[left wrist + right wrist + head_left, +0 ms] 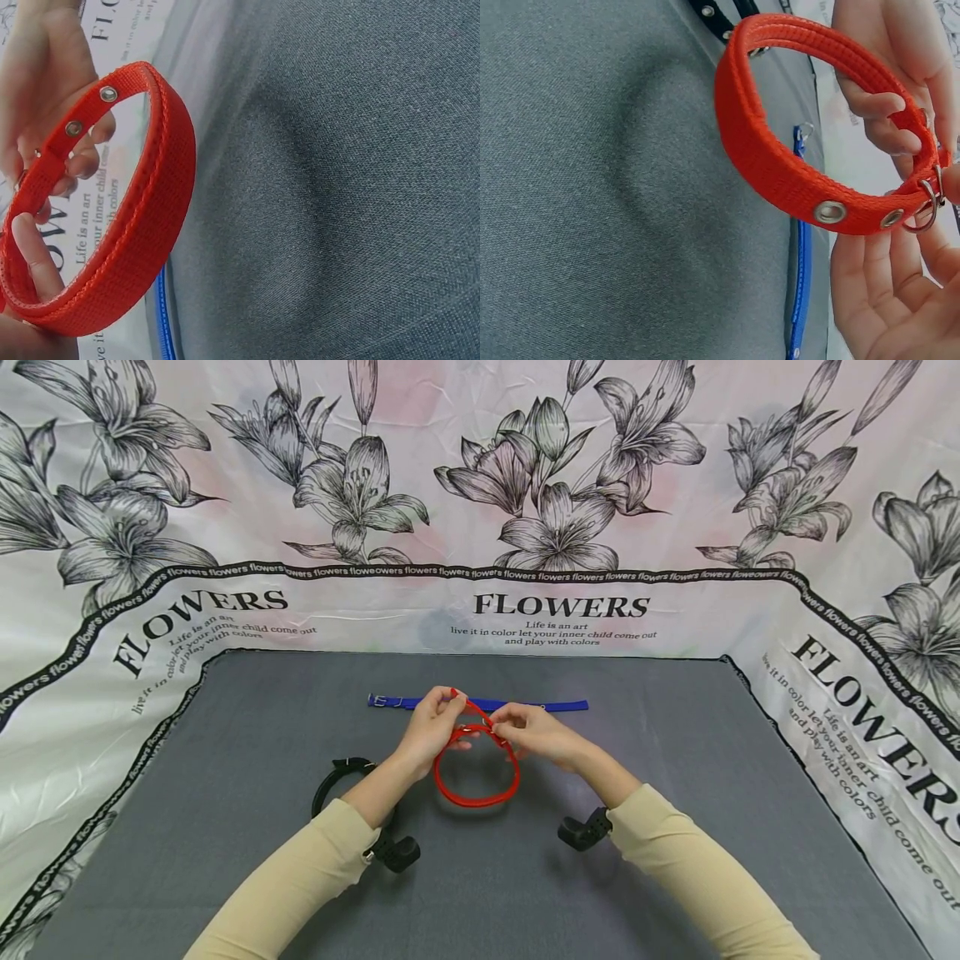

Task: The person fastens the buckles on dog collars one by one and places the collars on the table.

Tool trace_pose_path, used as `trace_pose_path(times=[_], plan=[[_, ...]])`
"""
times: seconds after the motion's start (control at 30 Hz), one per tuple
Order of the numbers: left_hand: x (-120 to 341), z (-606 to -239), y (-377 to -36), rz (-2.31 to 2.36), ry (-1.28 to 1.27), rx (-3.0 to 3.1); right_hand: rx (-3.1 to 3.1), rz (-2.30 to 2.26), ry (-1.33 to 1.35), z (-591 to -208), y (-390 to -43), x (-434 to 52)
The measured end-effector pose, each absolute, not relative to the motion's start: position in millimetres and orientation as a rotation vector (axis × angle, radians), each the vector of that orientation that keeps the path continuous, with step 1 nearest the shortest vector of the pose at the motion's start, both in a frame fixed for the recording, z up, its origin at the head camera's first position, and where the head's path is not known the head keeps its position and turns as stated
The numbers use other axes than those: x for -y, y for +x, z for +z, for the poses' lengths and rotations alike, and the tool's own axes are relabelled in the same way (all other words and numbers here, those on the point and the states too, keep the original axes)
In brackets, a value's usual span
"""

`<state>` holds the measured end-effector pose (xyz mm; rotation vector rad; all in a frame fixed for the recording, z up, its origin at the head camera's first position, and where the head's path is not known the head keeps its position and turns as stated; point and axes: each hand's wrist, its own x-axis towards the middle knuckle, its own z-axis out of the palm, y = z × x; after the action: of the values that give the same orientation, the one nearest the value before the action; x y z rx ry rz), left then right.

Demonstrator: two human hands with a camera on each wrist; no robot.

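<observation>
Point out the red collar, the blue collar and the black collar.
red collar [477, 799]: head view, front curve of the loop.
blue collar [558, 705]: head view, right stretch of the flat strap.
black collar [324, 786]: head view, left curve beside the sleeve.

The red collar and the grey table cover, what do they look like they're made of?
The red collar looks like woven nylon or polyester webbing: ribbed weave, stitched edges, matte surface. Its eyelets and D-ring look like polished metal, silvery and shiny. The left hand and right hand both pinch it. The grey table cover seems a matte woven fabric, with a fine twill texture.
</observation>
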<state>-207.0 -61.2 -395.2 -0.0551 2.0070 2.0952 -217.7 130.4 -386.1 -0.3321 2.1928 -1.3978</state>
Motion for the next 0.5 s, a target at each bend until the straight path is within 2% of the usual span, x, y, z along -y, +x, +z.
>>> trace_pose_path(times=[0.5], plan=[[60.9, -397.5, -205.5, 1.889, -0.031, -2.159, -2.225, -1.473, -0.35, -387.3, -214.4, -130.1]])
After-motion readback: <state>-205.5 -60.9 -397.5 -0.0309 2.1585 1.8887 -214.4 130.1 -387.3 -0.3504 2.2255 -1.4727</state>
